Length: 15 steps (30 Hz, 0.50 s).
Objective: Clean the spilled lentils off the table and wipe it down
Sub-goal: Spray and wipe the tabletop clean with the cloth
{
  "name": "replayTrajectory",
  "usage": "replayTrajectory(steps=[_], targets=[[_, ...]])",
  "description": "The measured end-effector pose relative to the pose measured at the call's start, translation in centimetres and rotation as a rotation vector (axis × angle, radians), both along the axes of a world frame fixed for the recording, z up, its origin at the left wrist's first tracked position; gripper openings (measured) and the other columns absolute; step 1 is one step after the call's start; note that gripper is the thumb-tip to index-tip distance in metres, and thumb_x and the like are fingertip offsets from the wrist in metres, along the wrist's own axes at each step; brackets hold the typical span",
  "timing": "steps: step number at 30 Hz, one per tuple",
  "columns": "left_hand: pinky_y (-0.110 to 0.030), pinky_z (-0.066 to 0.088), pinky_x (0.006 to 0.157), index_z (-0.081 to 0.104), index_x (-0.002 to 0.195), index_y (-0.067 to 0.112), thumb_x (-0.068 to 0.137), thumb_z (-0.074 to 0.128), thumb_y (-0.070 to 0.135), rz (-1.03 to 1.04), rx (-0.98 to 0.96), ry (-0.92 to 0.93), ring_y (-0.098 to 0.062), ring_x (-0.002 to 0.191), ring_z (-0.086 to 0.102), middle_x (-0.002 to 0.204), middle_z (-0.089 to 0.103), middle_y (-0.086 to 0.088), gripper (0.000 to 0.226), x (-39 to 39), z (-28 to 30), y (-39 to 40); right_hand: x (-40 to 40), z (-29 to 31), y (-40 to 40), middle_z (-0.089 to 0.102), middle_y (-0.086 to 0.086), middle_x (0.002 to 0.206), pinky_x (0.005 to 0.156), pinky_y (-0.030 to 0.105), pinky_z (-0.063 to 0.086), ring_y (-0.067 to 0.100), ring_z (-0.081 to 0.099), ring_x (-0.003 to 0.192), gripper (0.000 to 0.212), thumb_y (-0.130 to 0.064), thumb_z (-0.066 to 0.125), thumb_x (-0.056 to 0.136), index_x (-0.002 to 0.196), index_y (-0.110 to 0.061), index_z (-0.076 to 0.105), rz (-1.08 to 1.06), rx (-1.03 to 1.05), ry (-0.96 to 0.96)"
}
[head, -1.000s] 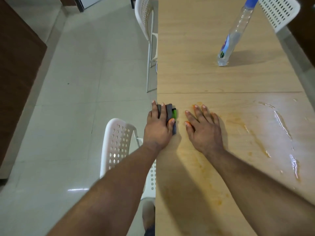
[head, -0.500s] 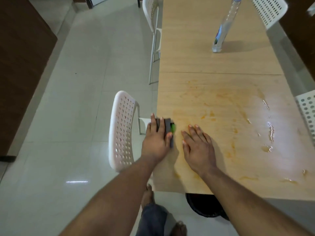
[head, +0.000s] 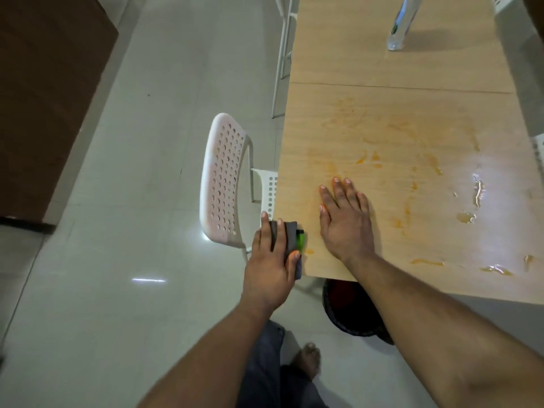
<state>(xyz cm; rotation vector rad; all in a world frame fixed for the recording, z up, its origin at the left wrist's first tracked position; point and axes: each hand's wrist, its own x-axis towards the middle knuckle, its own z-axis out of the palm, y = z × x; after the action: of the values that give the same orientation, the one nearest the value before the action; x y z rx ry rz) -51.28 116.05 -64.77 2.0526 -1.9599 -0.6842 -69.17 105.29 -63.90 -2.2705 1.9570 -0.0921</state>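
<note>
Gripping cloth (head: 290,240) in left hand (head: 272,260) at counter (head: 382,69) edge, right hand (head: 346,219) fingers flat; risks pushing orange smears (head: 406,213) onto floor (head: 132,201).

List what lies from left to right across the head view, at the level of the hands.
White perforated plastic chair → left hand gripping a dark grey and green scraper → right hand flat on the tabletop → orange lentil smears → wet puddle.

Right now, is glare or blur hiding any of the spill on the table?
Head view: bright glare washes the wet patch at the table's right side; orange smears mid-table read clearly; the bottle is soft and cut off at the top edge; wide-angle lens bends edges.
</note>
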Motion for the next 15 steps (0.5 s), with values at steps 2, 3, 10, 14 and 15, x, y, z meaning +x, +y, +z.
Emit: replayTrajectory(steps=[2, 3, 10, 14, 15], targets=[[-0.052, 0.043, 0.118, 0.008, 0.169, 0.021, 0.109, 0.027, 0.058, -0.02, 0.014, -0.003, -0.032, 0.16, 0.015, 0.175, -0.02, -0.002, 0.074, 0.3, 0.0, -0.2, 0.0, 0.1, 0.2, 0.023, 0.004, 0.173, 0.13, 0.05, 0.015, 0.025, 0.011, 0.162, 0.061, -0.044, 0.02, 0.108, 0.164, -0.025, 0.034, 0.001, 0.008, -0.003], [-0.053, 0.04, 0.12, 0.008, 0.169, 0.021, 0.108, 0.027, 0.059, -0.04, 0.019, -0.004, -0.033, 0.16, 0.013, 0.175, -0.02, -0.003, 0.074, 0.5, -0.1, -1.3, 0.1, 0.1, 0.3, 0.023, 0.004, 0.173, 0.13, 0.05, 0.015, 0.025, 0.011, 0.162, 0.061, -0.044, 0.02, 0.107, 0.164, -0.025, 0.034, 0.001, 0.007, -0.003], [-0.052, 0.022, 0.128, 0.016, 0.167, 0.004, 0.111, 0.028, 0.05, -0.024, -0.04, -0.179, -0.046, 0.156, 0.017, 0.173, -0.002, -0.027, 0.073, -1.0, 0.0, -9.0, 0.0, -0.7, 0.0, 0.023, 0.003, 0.173, 0.13, 0.049, 0.014, 0.024, 0.012, 0.162, 0.058, -0.043, 0.025, 0.108, 0.163, -0.027, 0.035, 0.005, -0.033, -0.001], [-0.053, 0.014, 0.129, 0.011, 0.166, 0.0, 0.113, 0.014, 0.049, -0.084, -0.048, -0.256, -0.044, 0.16, 0.0, 0.171, -0.008, -0.03, 0.072, -0.9, -0.3, -1.5, -0.1, -0.6, 0.3, 0.024, 0.002, 0.173, 0.13, 0.049, 0.014, 0.024, 0.012, 0.162, 0.057, -0.042, 0.025, 0.109, 0.163, -0.027, 0.036, -0.006, -0.039, -0.001], [-0.053, 0.013, 0.129, 0.009, 0.167, 0.002, 0.113, 0.014, 0.049, -0.085, -0.027, -0.253, -0.043, 0.161, -0.003, 0.172, -0.011, -0.029, 0.072, -0.9, -0.3, 0.3, 0.0, -0.5, 0.3, 0.024, 0.002, 0.173, 0.13, 0.049, 0.014, 0.023, 0.011, 0.162, 0.057, -0.042, 0.025, 0.11, 0.163, -0.027, 0.035, -0.007, -0.034, -0.003]])
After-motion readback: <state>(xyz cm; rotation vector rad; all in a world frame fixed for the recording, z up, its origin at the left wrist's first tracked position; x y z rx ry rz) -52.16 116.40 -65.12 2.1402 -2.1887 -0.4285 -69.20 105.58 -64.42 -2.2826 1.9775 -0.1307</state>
